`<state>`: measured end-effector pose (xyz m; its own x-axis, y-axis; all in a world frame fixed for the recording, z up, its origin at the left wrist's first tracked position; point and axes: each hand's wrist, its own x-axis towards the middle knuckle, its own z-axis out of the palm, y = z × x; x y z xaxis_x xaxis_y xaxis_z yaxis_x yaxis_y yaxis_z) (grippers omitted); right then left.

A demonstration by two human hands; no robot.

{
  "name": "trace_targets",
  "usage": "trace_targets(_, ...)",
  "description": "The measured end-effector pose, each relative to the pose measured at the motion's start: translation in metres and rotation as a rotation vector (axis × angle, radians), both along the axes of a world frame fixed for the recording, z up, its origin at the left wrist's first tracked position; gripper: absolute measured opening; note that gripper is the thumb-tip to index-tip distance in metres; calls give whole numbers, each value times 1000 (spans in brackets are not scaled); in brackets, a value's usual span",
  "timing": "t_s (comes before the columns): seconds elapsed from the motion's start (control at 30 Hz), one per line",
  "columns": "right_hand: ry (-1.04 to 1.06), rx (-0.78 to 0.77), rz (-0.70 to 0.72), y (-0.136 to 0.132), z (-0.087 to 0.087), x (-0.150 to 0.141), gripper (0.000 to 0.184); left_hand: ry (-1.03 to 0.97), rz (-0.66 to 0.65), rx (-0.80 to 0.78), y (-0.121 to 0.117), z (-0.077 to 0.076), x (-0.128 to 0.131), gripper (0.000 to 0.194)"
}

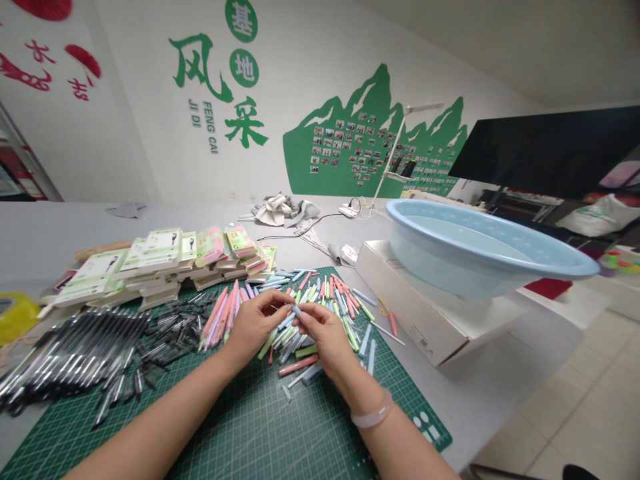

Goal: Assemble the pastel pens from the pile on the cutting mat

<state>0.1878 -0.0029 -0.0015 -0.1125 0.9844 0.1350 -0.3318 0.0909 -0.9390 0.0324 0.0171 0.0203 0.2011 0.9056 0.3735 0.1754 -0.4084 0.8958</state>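
Pinching a small blue piece (297, 310) between thumb and fingers of the right hand (327, 333); bringing the fingertips of the left hand (255, 323) right beside it, with actual grasp there too hidden to tell. Holding that piece just above loose pastel pen parts (299, 365), apparently handling one small part on its own; seemingly calling for a light, steady pinch and close alignment of both hands. Lying on a green gridded cutting mat (225, 433), over a grey counter (480, 400): pastel parts at centre, small black parts (175, 327) leftward, then a row of dark-and-clear pens (75, 357). Stacking behind these: small printed boxes (165, 250). Standing to the right: a white box (420, 317), bearing a light-blue basin (425, 263). Showing beyond: crumpled cloth (275, 212), a green mountain mural (300, 163) with small photos, and a large dark screen (545, 150).
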Motion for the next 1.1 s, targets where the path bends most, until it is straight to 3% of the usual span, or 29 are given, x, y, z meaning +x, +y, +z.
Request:
trace_targets(0.17,-104,49,-104,-3,9,-2,19,0,2,5,0,-2,-2,17)
trace_targets(0.37,-104,46,-116,-2,10,0,18,22,12,43,-2,-9,1,20)
trace_targets(0.43,-89,41,-104,-2,9,1,19,28,-3,22,-4,-6,2,26)
trace_targets(0.53,-48,16,-73,-2,6,2,20,66,-11,-18,-5,9,-5,43)
trace_targets(0.6,-25,1,-72,-1,3,3,21,226,33,-11,-4,25,-16,41)
trace_targets(0.73,-6,-18,-80,1,-2,3,23,971,45,-117,-9,44,-46,10)
trace_targets(0.83,-5,-16,-67,1,-4,3,24,1218,44,-248,-20,35,-59,13)
trace_targets(1.0,-9,-5,-50,0,-4,1,24,1137,121,-197,-32,1,-61,5)
trace_targets(1.1,-6,3,-57,0,-4,1,24,1091,126,-172,-29,-2,-69,6)
